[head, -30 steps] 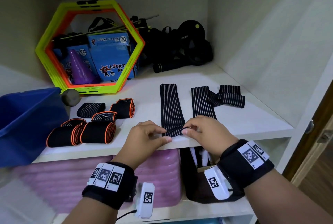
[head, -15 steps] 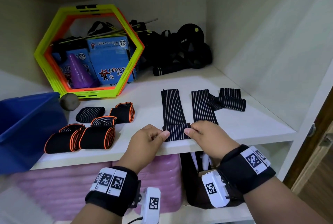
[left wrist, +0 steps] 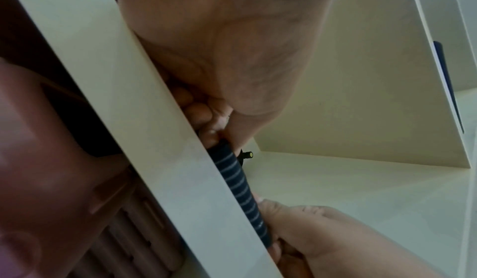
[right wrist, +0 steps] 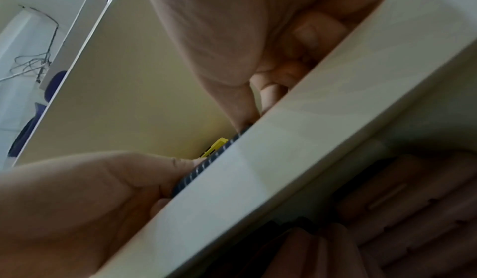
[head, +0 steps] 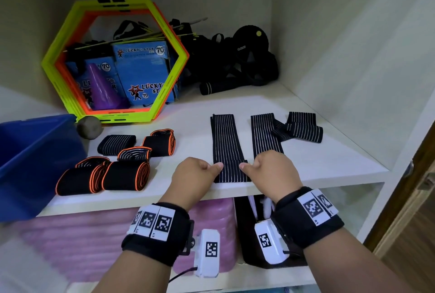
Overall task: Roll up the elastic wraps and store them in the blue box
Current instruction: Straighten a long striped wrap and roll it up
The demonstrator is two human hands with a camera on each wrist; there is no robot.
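A black white-striped elastic wrap (head: 225,137) lies flat on the white shelf (head: 329,163), its near end folded into a small roll (head: 231,171) at the front edge. My left hand (head: 195,175) pinches the roll's left end and my right hand (head: 270,168) pinches its right end. The left wrist view shows the striped roll (left wrist: 240,188) against the shelf edge between both hands; the right wrist view shows only its thin edge (right wrist: 206,164). A second striped wrap (head: 264,135) lies unrolled to the right. The blue box (head: 35,151) stands at the shelf's left end.
Several rolled wraps, some orange-edged (head: 127,172) and one striped (head: 116,144), lie between my left hand and the box. A yellow-and-orange hexagon frame (head: 115,62), blue cartons, a grey ball (head: 89,127) and black gear (head: 235,62) fill the back. Pink mats (head: 94,234) sit below.
The near end of the striped wrap has been turned over into a thicker roll, and both hands have shifted slightly forward with it. The head view has tilted a little.
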